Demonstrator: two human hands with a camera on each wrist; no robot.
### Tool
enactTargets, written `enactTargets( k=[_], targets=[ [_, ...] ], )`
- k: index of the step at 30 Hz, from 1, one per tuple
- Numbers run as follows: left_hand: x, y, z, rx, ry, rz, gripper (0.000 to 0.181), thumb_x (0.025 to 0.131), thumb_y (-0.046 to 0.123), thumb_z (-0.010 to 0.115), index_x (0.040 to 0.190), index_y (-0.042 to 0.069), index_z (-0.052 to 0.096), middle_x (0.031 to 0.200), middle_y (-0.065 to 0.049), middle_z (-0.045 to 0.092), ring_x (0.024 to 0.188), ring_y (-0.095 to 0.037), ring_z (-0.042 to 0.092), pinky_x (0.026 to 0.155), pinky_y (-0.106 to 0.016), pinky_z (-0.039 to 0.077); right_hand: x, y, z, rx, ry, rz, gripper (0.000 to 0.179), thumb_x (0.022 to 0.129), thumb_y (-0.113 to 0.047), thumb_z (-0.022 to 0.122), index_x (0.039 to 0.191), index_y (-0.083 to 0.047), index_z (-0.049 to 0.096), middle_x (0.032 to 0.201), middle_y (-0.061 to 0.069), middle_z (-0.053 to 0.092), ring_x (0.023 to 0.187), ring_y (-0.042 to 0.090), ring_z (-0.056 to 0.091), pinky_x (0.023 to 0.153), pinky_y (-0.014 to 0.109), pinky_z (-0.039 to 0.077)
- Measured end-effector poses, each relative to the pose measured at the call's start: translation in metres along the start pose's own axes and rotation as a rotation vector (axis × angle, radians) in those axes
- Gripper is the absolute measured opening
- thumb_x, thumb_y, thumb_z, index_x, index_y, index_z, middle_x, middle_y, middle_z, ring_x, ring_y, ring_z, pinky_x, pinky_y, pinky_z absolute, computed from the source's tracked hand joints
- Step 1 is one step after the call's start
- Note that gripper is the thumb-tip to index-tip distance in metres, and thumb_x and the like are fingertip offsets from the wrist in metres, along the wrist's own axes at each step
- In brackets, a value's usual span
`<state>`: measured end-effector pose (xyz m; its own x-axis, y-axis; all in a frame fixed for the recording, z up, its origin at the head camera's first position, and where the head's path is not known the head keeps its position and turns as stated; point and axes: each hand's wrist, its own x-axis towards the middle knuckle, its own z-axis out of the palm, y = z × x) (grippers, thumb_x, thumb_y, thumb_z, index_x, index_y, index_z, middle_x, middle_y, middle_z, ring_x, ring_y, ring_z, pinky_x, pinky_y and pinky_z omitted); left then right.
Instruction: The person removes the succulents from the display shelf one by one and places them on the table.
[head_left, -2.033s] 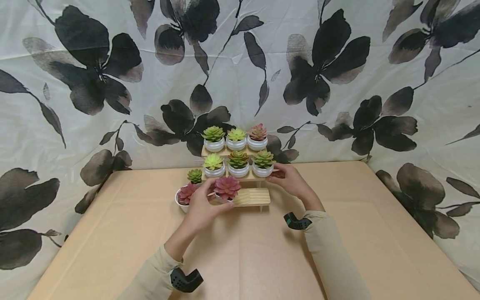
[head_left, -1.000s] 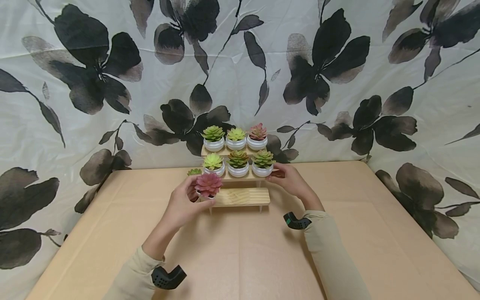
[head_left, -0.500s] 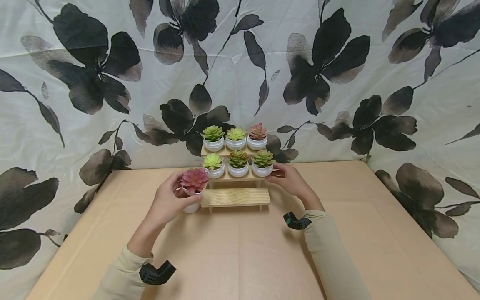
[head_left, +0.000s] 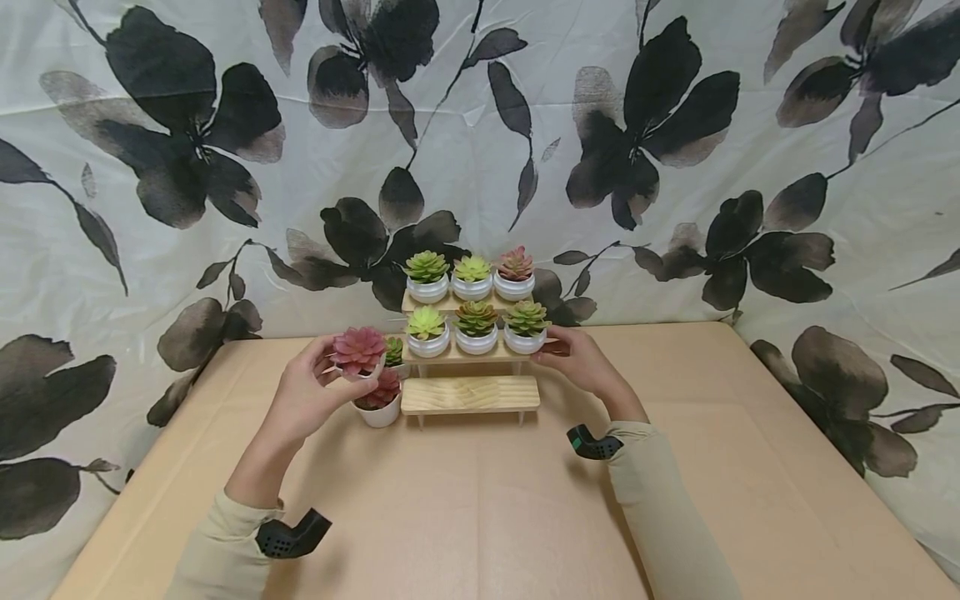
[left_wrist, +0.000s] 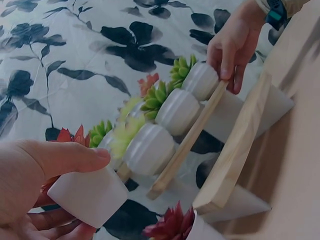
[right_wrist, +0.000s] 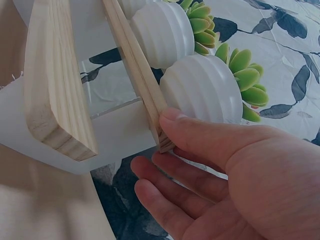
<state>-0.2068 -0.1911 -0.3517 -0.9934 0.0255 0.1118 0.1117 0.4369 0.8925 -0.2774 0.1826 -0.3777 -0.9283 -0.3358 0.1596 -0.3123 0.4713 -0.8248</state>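
Observation:
My left hand (head_left: 306,398) grips a small white pot (left_wrist: 90,195) holding a pink rosette succulent (head_left: 358,348), with the thumb across the pot's side. It is left of a three-tier wooden stand (head_left: 471,395). Below the held plant, a dark red succulent in a white pot (head_left: 378,412) stands on the table. A small green succulent (head_left: 393,351) is just behind it. My right hand (head_left: 581,367) pinches the right end of the middle shelf (right_wrist: 142,85), thumb on top beside a ribbed white pot (right_wrist: 202,90) and fingers below.
Three potted succulents stand on the top shelf, including a reddish one (head_left: 516,265). Three green ones fill the middle shelf, with one brown-tinged plant (head_left: 476,319) at its centre. The bottom shelf is bare wood. Behind the table (head_left: 712,400) hangs a floral cloth (head_left: 480,150).
My left hand has lifted the pink succulent off the bottom shelf's left end and carried it left, past the stand. The potted plants behind it show again. My right hand has stayed put.

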Motion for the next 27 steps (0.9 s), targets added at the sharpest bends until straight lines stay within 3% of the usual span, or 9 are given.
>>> enactTargets(
  k=[5, 17, 27],
  targets=[
    [0.004, -0.008, -0.008, -0.013, -0.006, -0.004, 0.074, 0.081, 0.025, 0.079, 0.142, 0.010, 0.039, 0.139, -0.012, 0.048, 0.135, -0.026, 0.045, 0.116, -0.048, 0.036, 0.009, 0.021, 0.003, 0.005, 0.009, -0.004, 0.045, 0.090, -0.007, 0.067, 0.132, 0.003, 0.054, 0.129, 0.024, 0.059, 0.116, 0.038, 0.062, 0.099, 0.047, 0.053],
    [0.010, -0.026, -0.014, -0.021, 0.005, -0.025, 0.076, 0.081, 0.025, 0.079, 0.142, 0.009, 0.037, 0.139, -0.014, 0.048, 0.134, -0.028, 0.044, 0.116, -0.048, 0.036, 0.009, 0.024, 0.003, 0.001, 0.004, 0.006, 0.044, 0.089, -0.010, 0.069, 0.130, 0.000, 0.056, 0.126, 0.021, 0.062, 0.114, 0.036, 0.063, 0.098, 0.045, 0.054],
    [0.016, -0.038, -0.019, 0.026, 0.048, 0.004, 0.074, 0.081, 0.026, 0.079, 0.142, 0.013, 0.040, 0.136, -0.006, 0.050, 0.126, -0.012, 0.048, 0.113, -0.037, 0.041, 0.011, 0.024, 0.001, 0.022, -0.001, -0.018, 0.043, 0.089, -0.008, 0.069, 0.129, 0.002, 0.057, 0.125, 0.023, 0.062, 0.113, 0.039, 0.062, 0.098, 0.048, 0.053]
  ],
)
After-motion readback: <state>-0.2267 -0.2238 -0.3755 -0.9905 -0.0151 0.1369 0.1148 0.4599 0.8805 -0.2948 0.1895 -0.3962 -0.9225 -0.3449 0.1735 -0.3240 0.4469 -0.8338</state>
